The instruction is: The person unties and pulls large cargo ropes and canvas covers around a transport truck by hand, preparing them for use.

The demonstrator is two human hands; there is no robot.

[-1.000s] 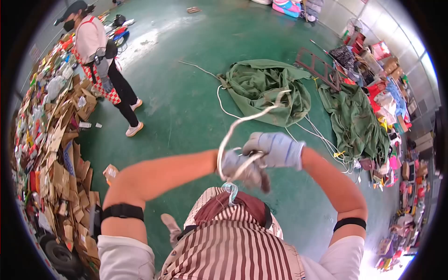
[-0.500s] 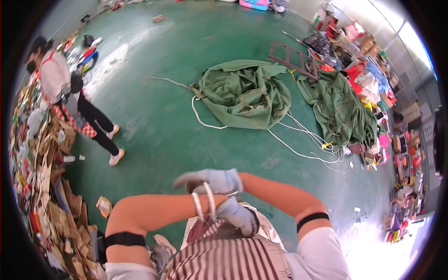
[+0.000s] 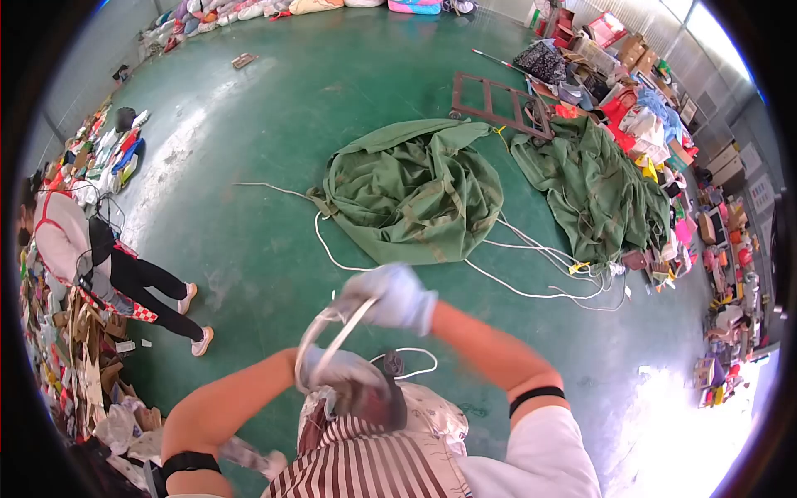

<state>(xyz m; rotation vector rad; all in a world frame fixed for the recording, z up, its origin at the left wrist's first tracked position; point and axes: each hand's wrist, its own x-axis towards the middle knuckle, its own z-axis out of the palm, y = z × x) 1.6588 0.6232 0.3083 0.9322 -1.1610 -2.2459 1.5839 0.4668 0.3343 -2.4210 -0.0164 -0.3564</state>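
My right hand (image 3: 386,297), in a pale blue-grey glove, is closed on loops of white rope (image 3: 342,336) in front of my body. Those loops hang down around my left wrist. Close to my waist is my left hand (image 3: 353,382), gloved too; its fingers are blurred, so what they hold cannot be made out. More thin white rope (image 3: 423,355) curves just beyond it, beside a small dark object (image 3: 393,363). Ahead on the green floor lies a bundled green tarp (image 3: 411,195) with white cords (image 3: 531,290) trailing to the right.
A second green tarp (image 3: 589,195) lies at the right, beside a metal-framed cart (image 3: 498,104) and piled goods (image 3: 647,124). Another person (image 3: 83,241) stands at the left near heaped cardboard (image 3: 95,349). Stuffed bags (image 3: 257,10) line the far edge.
My right hand has lifted forward and now grips the rope loops, which have slid from my left forearm toward the hand. My left hand has shifted left. The other person appears farther left.
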